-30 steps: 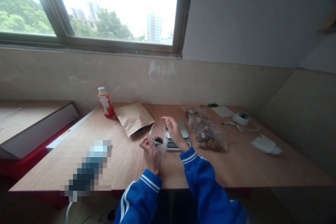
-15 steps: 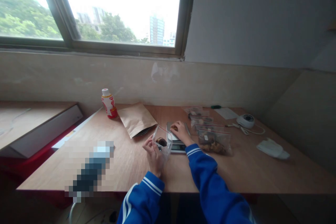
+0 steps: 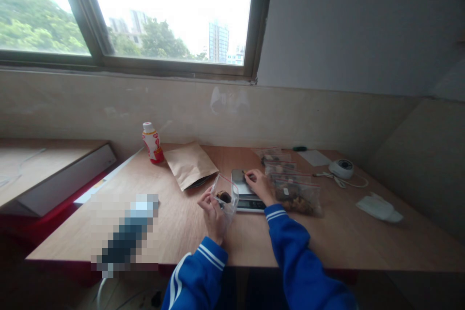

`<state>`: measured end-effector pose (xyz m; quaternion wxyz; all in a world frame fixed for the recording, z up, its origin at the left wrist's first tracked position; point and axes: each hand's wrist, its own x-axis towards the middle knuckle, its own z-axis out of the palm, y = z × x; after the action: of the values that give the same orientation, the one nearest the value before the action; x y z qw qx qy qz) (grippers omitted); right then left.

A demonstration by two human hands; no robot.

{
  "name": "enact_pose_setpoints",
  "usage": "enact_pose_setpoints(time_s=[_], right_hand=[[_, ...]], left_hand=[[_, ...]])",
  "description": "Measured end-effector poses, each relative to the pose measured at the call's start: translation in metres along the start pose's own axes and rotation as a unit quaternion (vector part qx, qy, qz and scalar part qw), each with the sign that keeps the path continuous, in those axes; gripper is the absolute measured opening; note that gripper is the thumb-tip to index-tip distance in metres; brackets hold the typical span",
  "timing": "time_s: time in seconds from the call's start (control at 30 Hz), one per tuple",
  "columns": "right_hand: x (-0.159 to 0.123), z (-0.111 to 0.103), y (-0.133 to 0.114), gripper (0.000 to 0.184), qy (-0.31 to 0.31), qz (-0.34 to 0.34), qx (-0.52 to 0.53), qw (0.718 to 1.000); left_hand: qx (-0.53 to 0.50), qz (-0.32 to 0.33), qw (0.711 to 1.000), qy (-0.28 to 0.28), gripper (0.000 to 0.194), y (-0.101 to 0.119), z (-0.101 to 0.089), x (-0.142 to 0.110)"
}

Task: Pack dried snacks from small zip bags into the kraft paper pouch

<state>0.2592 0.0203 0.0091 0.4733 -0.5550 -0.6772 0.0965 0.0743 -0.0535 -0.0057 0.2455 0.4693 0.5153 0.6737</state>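
My left hand (image 3: 210,209) holds a small clear zip bag (image 3: 225,195) upright above the wooden table (image 3: 181,232); a dark lump lies inside the bag. My right hand (image 3: 258,185) rests on the platform of a small digital scale (image 3: 242,189), its fingertips pinched on a small piece I cannot make out. Just right of that hand lies a filled clear zip bag of brown pieces (image 3: 297,194).
Further clear zip bags (image 3: 276,161) lie behind the filled one. A brown paper pouch (image 3: 189,164) and a small red-and-white bottle (image 3: 152,142) stand at the back left. A white round device with a cable (image 3: 341,168) and a white cloth (image 3: 379,207) are at the right.
My right hand has dropped from beside the held bag onto the scale and shifted slightly right. The left hand keeps the bag in place.
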Motion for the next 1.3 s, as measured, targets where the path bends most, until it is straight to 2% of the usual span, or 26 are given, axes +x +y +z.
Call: enact_pose_setpoints(time_s=[0.13,0.23,0.4,0.5,0.6,0.67,0.77,0.87,0.97,1.03,1.1,1.17,1.23,1.27,1.3], right_hand=[[-0.002,-0.005,0.008,0.026,0.039,0.045,0.021,0.998],[-0.003,-0.006,0.011,0.031,0.044,0.060,0.032,0.997],[-0.005,-0.005,0.006,0.026,0.013,0.032,0.040,0.999],[-0.006,-0.007,0.003,0.036,-0.027,0.007,0.019,0.999],[-0.008,-0.010,0.002,0.024,-0.062,-0.006,0.004,0.998],[-0.009,-0.011,0.002,0.013,-0.063,-0.007,0.010,0.998],[-0.009,-0.014,-0.002,0.009,-0.052,-0.006,0.018,0.998],[-0.007,-0.018,-0.021,0.014,-0.017,0.005,0.053,0.998],[-0.004,-0.026,-0.058,0.020,0.017,0.003,0.139,0.990],[0.000,-0.030,-0.082,0.023,-0.026,-0.029,0.180,0.983],[0.004,-0.030,-0.094,0.024,-0.075,-0.062,0.190,0.977],[0.008,-0.024,-0.087,0.026,-0.075,-0.062,0.156,0.983],[0.013,-0.014,-0.065,0.031,-0.035,-0.026,0.076,0.996],[0.015,-0.007,-0.052,0.031,-0.021,-0.001,0.003,1.000],[0.016,-0.001,-0.039,0.028,-0.017,0.015,-0.024,0.999]], left_hand=[[0.005,0.003,1.000,0.005,0.025,0.000,0.000,0.001],[-0.001,0.005,1.000,0.008,0.025,0.000,0.001,0.001],[-0.008,0.003,1.000,0.008,0.025,0.002,0.000,0.001],[-0.010,-0.004,1.000,0.001,0.025,0.004,0.000,0.001],[-0.011,-0.009,1.000,-0.008,0.026,0.004,-0.001,0.000],[-0.010,-0.009,1.000,-0.011,0.026,0.005,-0.002,0.000],[-0.002,-0.009,1.000,-0.011,0.026,0.005,-0.002,0.000],[0.003,-0.010,1.000,-0.010,0.029,0.005,-0.001,0.001],[0.009,-0.012,1.000,-0.004,0.032,0.005,-0.001,0.000],[0.015,-0.015,1.000,-0.003,0.032,0.005,-0.001,0.000],[0.017,-0.020,1.000,-0.001,0.030,0.005,-0.002,0.000],[0.013,-0.020,1.000,0.003,0.026,0.005,-0.002,0.001],[0.011,-0.017,1.000,0.007,0.023,0.004,-0.002,0.001],[0.011,-0.016,1.000,0.006,0.021,0.003,-0.002,0.001],[0.012,-0.016,1.000,0.005,0.021,0.002,-0.002,0.001]])
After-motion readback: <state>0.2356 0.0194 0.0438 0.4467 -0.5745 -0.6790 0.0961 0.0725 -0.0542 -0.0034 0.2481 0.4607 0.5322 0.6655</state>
